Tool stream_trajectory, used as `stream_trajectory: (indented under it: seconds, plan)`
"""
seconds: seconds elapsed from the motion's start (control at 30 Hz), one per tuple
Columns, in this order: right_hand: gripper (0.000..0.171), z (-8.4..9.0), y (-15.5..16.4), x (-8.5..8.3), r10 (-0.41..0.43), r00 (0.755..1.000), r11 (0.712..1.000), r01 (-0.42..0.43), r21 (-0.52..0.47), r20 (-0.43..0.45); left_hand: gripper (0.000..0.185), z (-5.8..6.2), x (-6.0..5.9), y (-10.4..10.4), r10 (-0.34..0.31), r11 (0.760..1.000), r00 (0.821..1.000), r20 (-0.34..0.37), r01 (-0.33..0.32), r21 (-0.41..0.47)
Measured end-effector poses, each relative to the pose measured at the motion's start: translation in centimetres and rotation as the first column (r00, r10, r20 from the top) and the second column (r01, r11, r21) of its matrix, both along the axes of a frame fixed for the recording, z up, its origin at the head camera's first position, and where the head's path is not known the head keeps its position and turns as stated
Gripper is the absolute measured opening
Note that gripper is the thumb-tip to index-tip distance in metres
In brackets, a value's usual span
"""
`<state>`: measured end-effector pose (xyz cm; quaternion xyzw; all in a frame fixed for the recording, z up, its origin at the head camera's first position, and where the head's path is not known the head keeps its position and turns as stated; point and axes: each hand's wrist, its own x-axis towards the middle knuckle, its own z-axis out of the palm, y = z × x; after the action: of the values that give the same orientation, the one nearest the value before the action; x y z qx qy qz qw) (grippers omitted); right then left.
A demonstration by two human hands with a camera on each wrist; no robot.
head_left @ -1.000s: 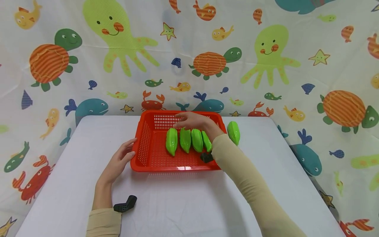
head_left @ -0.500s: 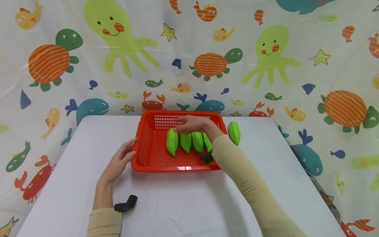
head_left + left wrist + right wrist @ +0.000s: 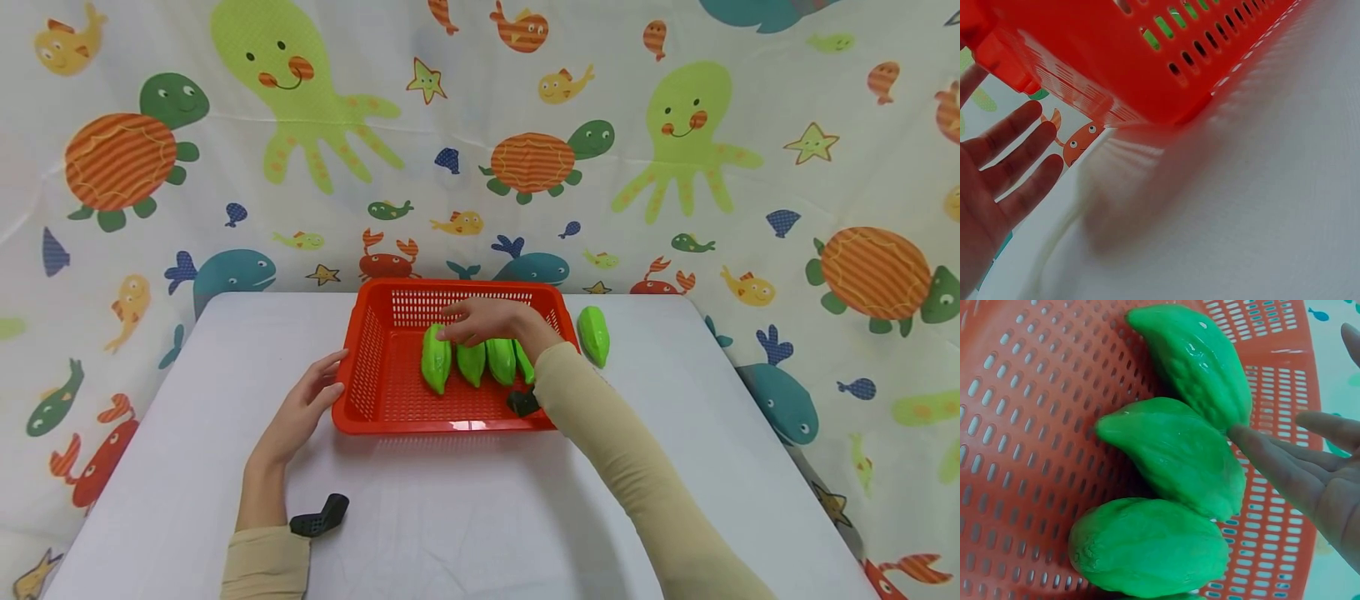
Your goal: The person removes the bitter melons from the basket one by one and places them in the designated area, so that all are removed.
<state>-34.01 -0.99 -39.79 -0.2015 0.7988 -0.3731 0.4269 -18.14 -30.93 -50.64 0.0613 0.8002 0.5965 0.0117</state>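
Observation:
A red plastic basket (image 3: pixel 420 427) holds several ridged green gourds, shaped like short bitter melons, lying side by side. My right hand (image 3: pixel 491 320) reaches in over the far ends of the gourds, palm down with fingers extended. In the right wrist view, one fingertip is right at the end of the leftmost gourd (image 3: pixel 1194 362), close to the neighbouring gourd (image 3: pixel 1172 453). No gourd is held. My left hand (image 3: pixel 297 410) is beside the basket's left wall, its fingertips at the rim. Its fingers (image 3: pixel 1022 140) are spread and fairly straight in the left wrist view.
Another green gourd (image 3: pixel 594 336) lies on the white table (image 3: pixel 450 517), outside the basket to the right. A cloth with sea animals (image 3: pixel 480 108) hangs behind the table and along its sides. Black wrist cameras (image 3: pixel 320 517) are worn on both arms.
My right hand has come down slightly toward the near side, covering more of the middle gourds' far ends. My left hand, the basket and the gourds have stayed in place.

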Motion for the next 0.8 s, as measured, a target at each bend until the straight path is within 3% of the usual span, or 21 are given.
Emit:
stream_trajectory:
  seconds: [0.23,0.53,0.8]
  plan:
    - [0.076,-0.1,-0.1,0.0,0.035,0.999,0.999,-0.035,0.017,-0.018,0.059,0.3,0.1,0.0,0.001,1.000,1.000,0.001,-0.001,0.001]
    - [0.074,-0.8,-0.6,0.0,0.039,0.999,0.999,-0.040,0.035,0.020,0.060,0.3,0.2,0.1,0.003,1.000,1.000,0.010,-0.003,-0.004]
    - [0.071,-1.2,-1.4,0.2,0.128,0.990,0.987,-0.122,0.106,-0.052,0.060,0.2,0.3,0.1,0.003,1.000,1.000,0.011,-0.003,0.005]
